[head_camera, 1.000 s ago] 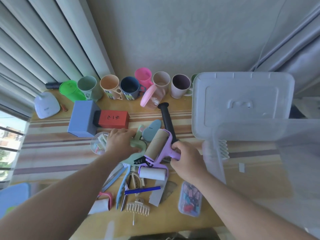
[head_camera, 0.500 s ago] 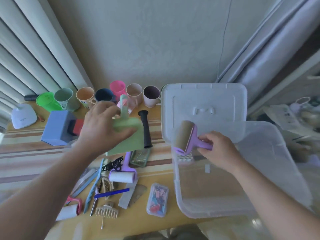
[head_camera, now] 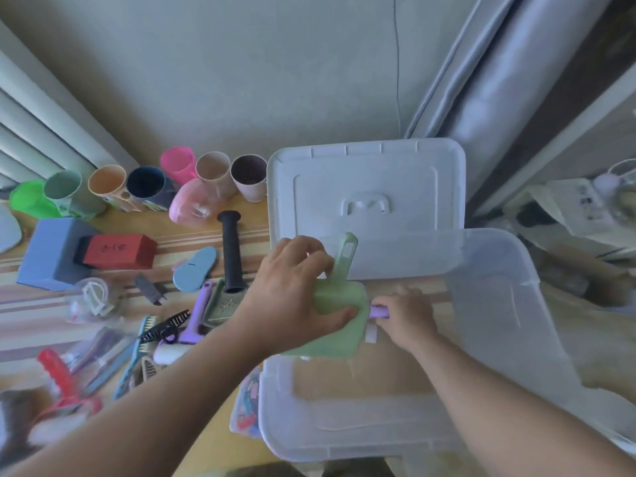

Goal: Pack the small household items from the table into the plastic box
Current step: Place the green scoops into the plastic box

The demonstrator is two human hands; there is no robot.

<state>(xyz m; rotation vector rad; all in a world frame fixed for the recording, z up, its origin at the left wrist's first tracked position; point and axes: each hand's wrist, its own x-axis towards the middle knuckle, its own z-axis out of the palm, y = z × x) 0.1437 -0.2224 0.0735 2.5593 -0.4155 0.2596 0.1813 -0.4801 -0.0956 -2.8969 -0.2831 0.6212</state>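
The clear plastic box (head_camera: 499, 270) stands open at the right of the table. My left hand (head_camera: 292, 290) grips a pale green dustpan (head_camera: 339, 325) and holds it over the box's left side, handle pointing away from me. My right hand (head_camera: 406, 315) is inside the box, closed on the purple lint roller's handle (head_camera: 378, 311); the roller head is hidden behind the dustpan. Loose items lie left of the box: a second purple lint roller (head_camera: 189, 328), combs, a black hair clip (head_camera: 165, 327), a black handle (head_camera: 231, 249) and a small case of clips (head_camera: 246, 407).
The box's white lid (head_camera: 364, 187) lies behind the box. A row of coloured cups (head_camera: 144, 187) lines the wall. A blue box (head_camera: 48, 253) and a red box (head_camera: 117, 251) sit at the left. Curtains hang at the right; clutter lies beyond the table.
My left hand carried the green dustpan rightward from above the table to over the box. My right hand lowered the purple roller deeper into the box. The view shifted right.
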